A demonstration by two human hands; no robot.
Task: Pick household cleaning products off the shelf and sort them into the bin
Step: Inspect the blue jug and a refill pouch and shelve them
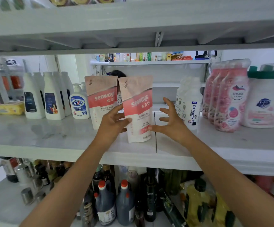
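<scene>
Left hand (115,122) grips front pouch (137,102) on shelf (34,133); right hand (170,122) spread open at pouch's 3 o'clock, holding nothing. Bin unseen; sorting likely early.

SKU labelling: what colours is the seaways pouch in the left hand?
Pale pink top, coral-red band, white bottom on the front pouch, gripped by the left hand; head view.

Two bare arms show, cut off by the near edge. The left forearm (77,174) and right forearm (223,169) are slim and uncovered along all their visible length. The left hand (112,122) and right hand (172,122) have slender fingers, and both thumbs carry short, pale nails.
</scene>
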